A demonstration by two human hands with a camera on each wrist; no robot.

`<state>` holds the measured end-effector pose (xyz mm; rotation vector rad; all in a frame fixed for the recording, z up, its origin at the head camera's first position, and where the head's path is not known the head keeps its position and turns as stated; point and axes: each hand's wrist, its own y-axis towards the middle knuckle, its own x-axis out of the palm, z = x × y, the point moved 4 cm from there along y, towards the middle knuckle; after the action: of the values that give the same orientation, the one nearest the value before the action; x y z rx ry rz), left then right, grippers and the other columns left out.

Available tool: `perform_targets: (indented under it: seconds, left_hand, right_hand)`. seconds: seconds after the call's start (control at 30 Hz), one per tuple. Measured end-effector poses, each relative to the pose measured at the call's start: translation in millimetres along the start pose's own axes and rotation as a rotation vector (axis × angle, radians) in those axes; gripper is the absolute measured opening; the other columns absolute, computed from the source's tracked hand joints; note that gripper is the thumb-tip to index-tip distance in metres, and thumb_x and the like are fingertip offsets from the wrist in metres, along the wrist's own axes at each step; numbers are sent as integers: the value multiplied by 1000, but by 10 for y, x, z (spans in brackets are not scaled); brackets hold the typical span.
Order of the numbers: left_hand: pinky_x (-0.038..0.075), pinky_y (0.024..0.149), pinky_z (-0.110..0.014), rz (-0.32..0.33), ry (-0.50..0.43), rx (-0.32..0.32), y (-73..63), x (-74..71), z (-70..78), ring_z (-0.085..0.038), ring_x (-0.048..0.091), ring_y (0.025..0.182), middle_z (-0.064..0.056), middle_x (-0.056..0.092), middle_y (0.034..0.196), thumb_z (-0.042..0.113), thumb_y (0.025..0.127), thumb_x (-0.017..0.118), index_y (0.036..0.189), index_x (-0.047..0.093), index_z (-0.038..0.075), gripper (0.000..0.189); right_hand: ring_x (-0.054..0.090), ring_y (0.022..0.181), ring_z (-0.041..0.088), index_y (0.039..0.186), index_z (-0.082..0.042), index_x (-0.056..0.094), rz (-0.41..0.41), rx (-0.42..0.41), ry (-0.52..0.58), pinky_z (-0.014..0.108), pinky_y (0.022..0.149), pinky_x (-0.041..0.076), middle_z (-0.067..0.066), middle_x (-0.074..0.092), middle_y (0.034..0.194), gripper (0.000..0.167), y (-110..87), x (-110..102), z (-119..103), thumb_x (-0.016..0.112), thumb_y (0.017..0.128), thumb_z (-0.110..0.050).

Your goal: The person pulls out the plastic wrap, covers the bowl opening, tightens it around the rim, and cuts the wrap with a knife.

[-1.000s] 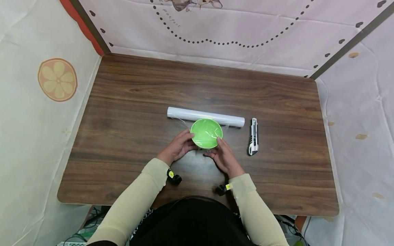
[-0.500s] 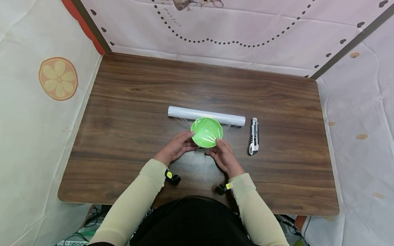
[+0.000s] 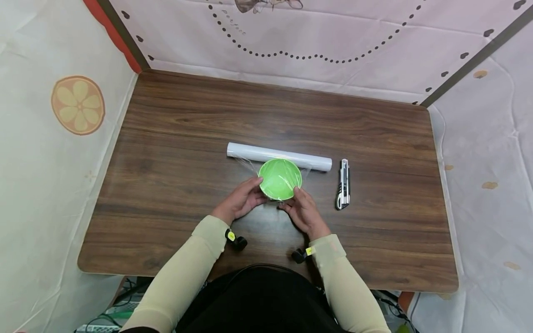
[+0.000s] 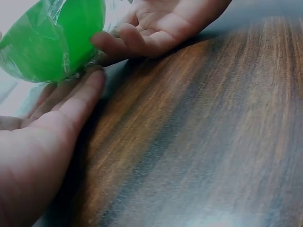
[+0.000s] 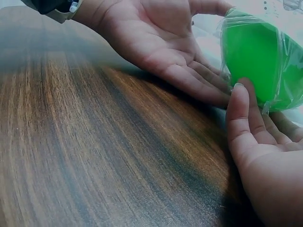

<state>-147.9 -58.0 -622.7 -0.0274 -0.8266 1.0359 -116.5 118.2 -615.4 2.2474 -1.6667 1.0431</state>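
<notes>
A small green bowl (image 3: pixel 280 179) with clear plastic wrap (image 4: pixel 54 21) stretched over its mouth and down its side is between my two hands. My left hand (image 3: pixel 243 198) holds it from the left, thumb at the rim and fingers low along the wall. From the right my right hand (image 3: pixel 303 210) holds it, thumb on the film at the near right rim, fingers tucked under the side. In the right wrist view the film bunches in folds beneath the green bowl (image 5: pixel 251 56), close to the fingertips of both hands. Film also runs back from the bowl to a white roll (image 3: pixel 250 151).
Right of the bowl lies a utility knife (image 3: pixel 343 185) with a black and silver body. The roll lies crosswise just behind the bowl. All of it is on a brown wooden table (image 3: pixel 175 115), with printed cloth walls (image 3: pixel 291 74) at the back and sides.
Both hands stay at the bowl, with only slight shifts of the fingers. The film's folds and glare across the bowl's mouth have changed a little. The roll and knife stay put.
</notes>
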Motion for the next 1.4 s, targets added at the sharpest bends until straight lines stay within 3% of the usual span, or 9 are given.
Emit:
perform_targets:
  seconds: [0.1,0.27,0.7,1.03,1.17,1.4]
  left_hand:
    - [49,98,-33,14,-5,28,0,-17,-6,-14,61,110,-7,59,120,29,104,39,147,28,-4,56]
    - [54,90,-29,34,-23,68,2,-42,-10,-13,64,104,-1,67,108,26,104,42,144,30,-11,56]
    - [55,90,-30,54,-36,89,-54,-69,-19,-13,66,102,-2,69,105,27,103,46,139,36,-12,55]
    - [54,92,-30,43,-61,92,-52,-30,-30,-13,66,103,-3,70,106,26,104,42,140,36,-12,52]
    - [55,90,-30,59,-76,91,-49,-29,-21,-13,66,101,-3,70,106,27,104,44,137,40,-8,49]
    - [55,89,-31,65,-96,78,-47,-7,-17,-14,68,99,-3,71,103,25,105,41,134,43,-7,43]
  right_hand:
    - [63,97,13,134,-14,49,6,-2,-10,30,80,52,-3,67,114,39,3,1,0,43,103,-39]
    - [62,93,13,135,-13,46,18,-7,-25,30,78,52,-2,66,111,42,4,16,-8,47,102,-38]
    - [62,95,15,139,-3,43,104,17,-58,31,81,53,-1,65,111,41,-29,7,-36,39,105,-25]
    - [65,94,14,134,-17,46,7,16,37,34,84,54,-2,66,115,40,-35,18,28,25,107,-38]
    - [63,95,15,141,-13,40,19,28,78,36,84,53,1,64,115,42,-27,-3,40,22,103,-20]
    - [65,87,10,147,-7,35,191,17,-42,27,78,55,-4,68,108,53,12,-22,49,45,96,5]
